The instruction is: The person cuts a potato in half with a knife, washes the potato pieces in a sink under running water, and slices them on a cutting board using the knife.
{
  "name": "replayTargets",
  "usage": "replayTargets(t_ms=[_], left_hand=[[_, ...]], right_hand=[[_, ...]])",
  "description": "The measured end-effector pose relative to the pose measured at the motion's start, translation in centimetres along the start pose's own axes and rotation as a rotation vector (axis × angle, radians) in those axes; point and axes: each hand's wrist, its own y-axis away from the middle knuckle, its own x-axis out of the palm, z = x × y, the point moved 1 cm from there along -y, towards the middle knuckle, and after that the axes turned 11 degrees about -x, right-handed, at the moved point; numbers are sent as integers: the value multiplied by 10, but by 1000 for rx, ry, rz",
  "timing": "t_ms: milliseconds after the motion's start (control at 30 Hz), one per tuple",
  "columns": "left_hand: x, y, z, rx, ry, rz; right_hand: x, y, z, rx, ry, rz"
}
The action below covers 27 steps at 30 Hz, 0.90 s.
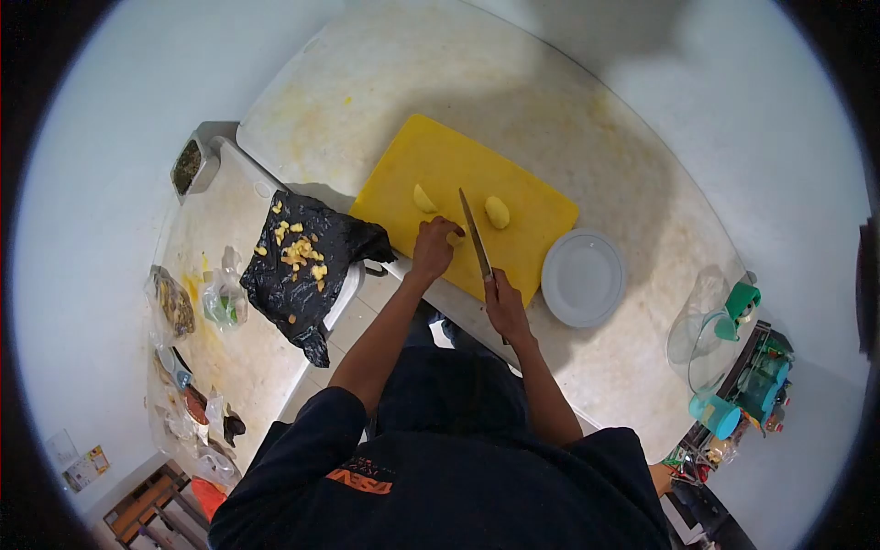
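Observation:
On the yellow cutting board (pixel 431 147) lie a potato wedge (pixel 423 199) at the left and a larger peeled potato piece (pixel 497 213) at the right. My right hand (pixel 504 304) is closed round the handle of a long knife (pixel 474 229), whose blade points away from me between those two pieces. Just left of the blade, my left hand (pixel 435 247) has curled fingers at a pale potato piece (pixel 456 236), which they partly cover. A white plate (pixel 584 278) stands beside the board's right corner.
A black plastic bag (pixel 321 225) with peelings lies left of the board. Further left are a metal container (pixel 194 165) and plastic bags (pixel 225 298). A glass bowl (pixel 712 353) and turquoise cups (pixel 715 415) stand at the far right.

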Motion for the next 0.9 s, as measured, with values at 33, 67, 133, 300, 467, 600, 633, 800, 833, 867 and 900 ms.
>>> replayTargets(t_ms=[33,67,133,300,467,600,633,800,833,867,900], left_hand=[[-2,-2,1,-19,78,-13],[-6,-5,-2,-35,156,-26],[-12,-2,-11,-42,132,-64],[-4,4,-12,-127,22,-60],[4,9,-15,-414,170,-61],[4,23,-24,-579,274,-148],[6,27,-26,-615,287,-185],[7,31,-23,-609,190,-336],[5,32,-22,-613,194,-354],[4,33,-20,-618,198,-372],[4,36,-15,-612,207,-389]], right_hand=[[-1,1,-2,20,-33,-18],[-1,2,-5,39,-67,-37],[-2,2,-12,63,-92,-61],[-9,2,-16,126,-78,-40],[-19,2,6,16,3,-27],[-7,2,4,-52,118,-7],[-3,2,3,-39,143,14],[3,3,9,-2,243,152],[3,4,11,-12,258,156],[3,5,14,-24,272,160],[2,6,15,-36,287,165]])
